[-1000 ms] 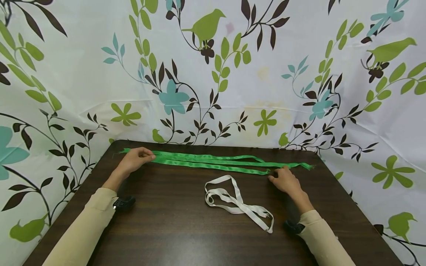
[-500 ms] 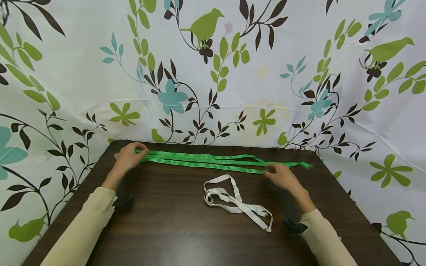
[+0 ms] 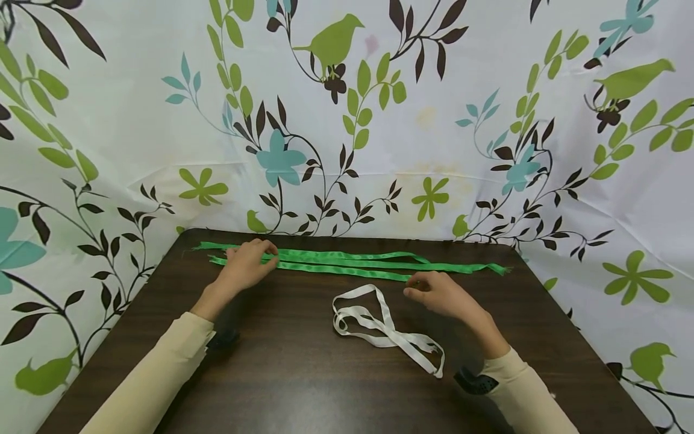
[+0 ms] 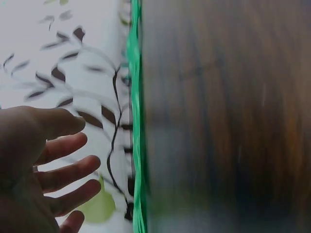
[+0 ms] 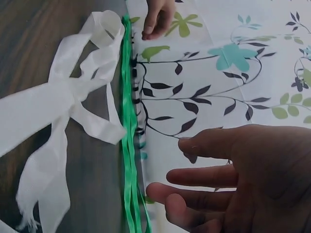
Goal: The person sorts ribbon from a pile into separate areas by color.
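Left ends of the green ribbons (image 3: 314,260): these lie on the desk (image 3: 282,374), beyond the wrist side of the left grip, with loose threads at the tips.

Left grip (image 3: 246,265): in the head view it stands over the ribbons. Its wrist view shows thumb and fingers parted, with nothing held. Whether the fingertips touch the fabric cannot be told.

Ribbon run: the strands lie side by side between the two grips, nearly flat, with a slight bow in the far strand.

White ribbon (image 3: 400,342): loosely looped on the desk, between the grips and nearer the person, just beside the right grip.

Right grip (image 3: 441,295): fingers loosely bent, thumb apart, holding nothing. The near green strand ends by its fingertips; contact cannot be confirmed. Another strand runs past the grip to a frayed tip.

Handling: the green ribbons should be light, limp and, given the sheen, slippery. Pinch just inside the fraying; slide a fingertip under an edge to lift. Pulling on loose threads may worsen the fray.
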The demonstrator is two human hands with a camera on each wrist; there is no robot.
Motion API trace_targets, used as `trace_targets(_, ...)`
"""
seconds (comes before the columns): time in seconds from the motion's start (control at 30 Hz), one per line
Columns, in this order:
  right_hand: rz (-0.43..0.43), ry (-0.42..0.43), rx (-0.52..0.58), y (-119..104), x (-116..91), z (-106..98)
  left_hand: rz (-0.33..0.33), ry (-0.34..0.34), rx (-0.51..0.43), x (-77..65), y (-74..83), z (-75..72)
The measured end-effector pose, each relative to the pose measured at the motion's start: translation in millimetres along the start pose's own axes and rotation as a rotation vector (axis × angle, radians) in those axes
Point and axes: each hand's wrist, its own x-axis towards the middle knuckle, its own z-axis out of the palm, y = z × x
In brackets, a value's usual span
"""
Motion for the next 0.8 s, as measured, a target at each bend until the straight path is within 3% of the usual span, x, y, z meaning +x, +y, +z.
trace_targets(0.23, -0.023, 0.022, -0.064, -4.8, 5.4, 21.5, 0.123, -0.097, -0.018, -5.0, 32.9, 15.0)
trace_targets(0.5, 0.126, 0.0, -0.135, -17.0, 6.3, 46.0, 0.196, -0.207, 0.041, -12.7, 60.1, 14.6)
trace_targets(0.63, 0.154, 0.033, -0.156, -21.3, 5.7, 59.5, 0.246, -0.226, 0.072, -15.7, 71.1, 13.1)
trace_targets(0.8, 0.127, 0.071, -0.209, -27.7, 3.5, 74.8, 0.276, -0.24, 0.07, -18.2, 77.9, 15.7)
